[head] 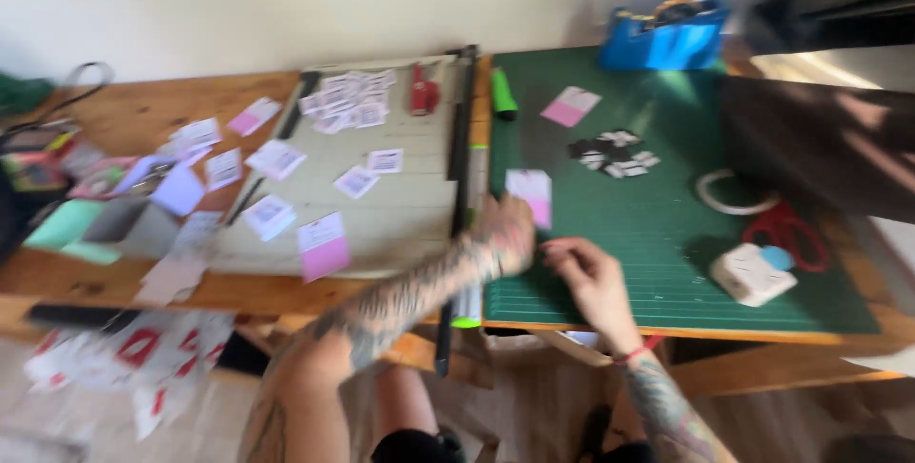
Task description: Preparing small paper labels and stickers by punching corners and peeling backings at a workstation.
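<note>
My left hand [503, 232] holds a small white and pink card [531, 194] upright above the near left part of the green cutting mat [667, 225]. Just to its right, my right hand [591, 277] hovers over the mat with fingers bent, close to the card; blur hides whether it touches it. A paper trimmer [400, 206] with a black cutting arm [461, 168] lies left of the mat, strewn with several small printed cards [345, 101]. A larger pink and white card [324, 246] rests on its near edge.
On the mat lie a pink card [570, 106], a pile of dark small pieces [615, 153], a tape ring [729, 194], red scissors [786, 230], a white block [751, 274] and a blue basket [665, 36]. A green marker [502, 93], red tool [423, 91] and clutter [114, 191] lie left.
</note>
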